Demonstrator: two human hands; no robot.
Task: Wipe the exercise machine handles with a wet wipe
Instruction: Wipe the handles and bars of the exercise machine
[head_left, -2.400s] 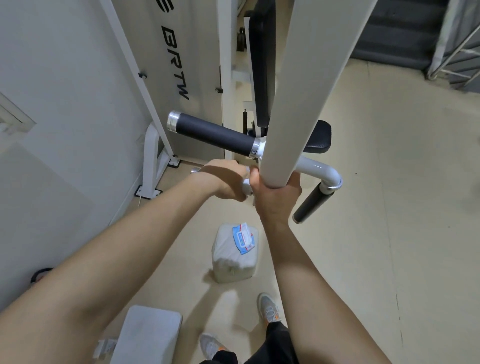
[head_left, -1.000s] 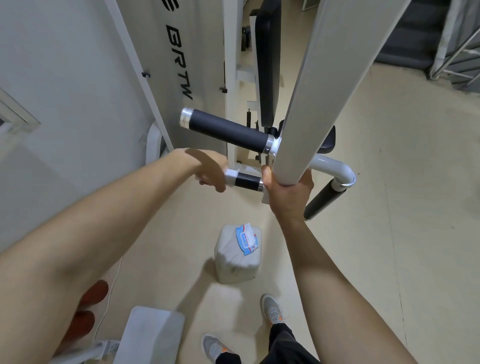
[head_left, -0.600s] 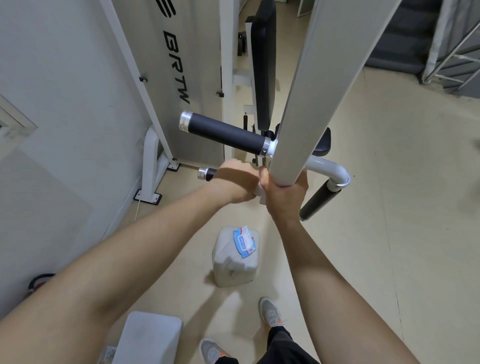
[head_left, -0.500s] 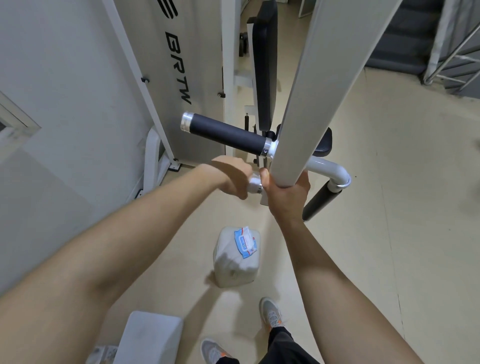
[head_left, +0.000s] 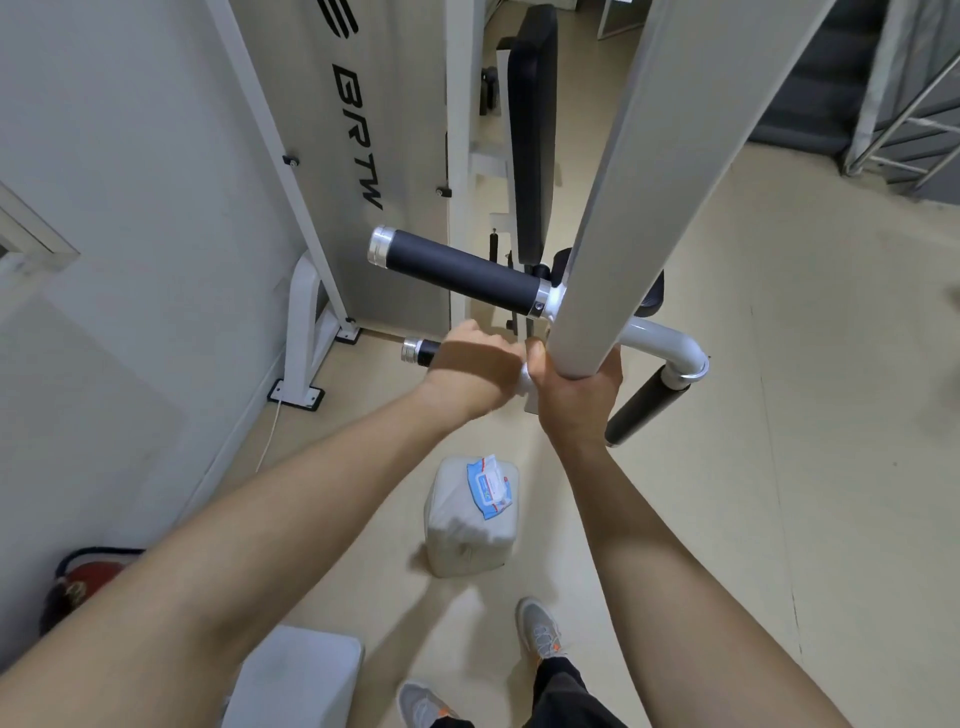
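Left hand (head_left: 475, 364) back at inner end of lower handle (head_left: 420, 352), fingers clamped round it, wipe hidden; stroke repeating, wiping likely unfinished. Right hand (head_left: 574, 387) clamped beside that handle, gripping white post (head_left: 644, 197).

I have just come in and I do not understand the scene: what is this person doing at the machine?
A person is cleaning a white exercise machine. The left hand is closed around the lower short black foam handle, apparently rubbing it; the wipe itself is hidden. The right hand grips the end of the white square arm to steady it. A blue-labelled pack of wet wipes lies on a white plastic canister below.
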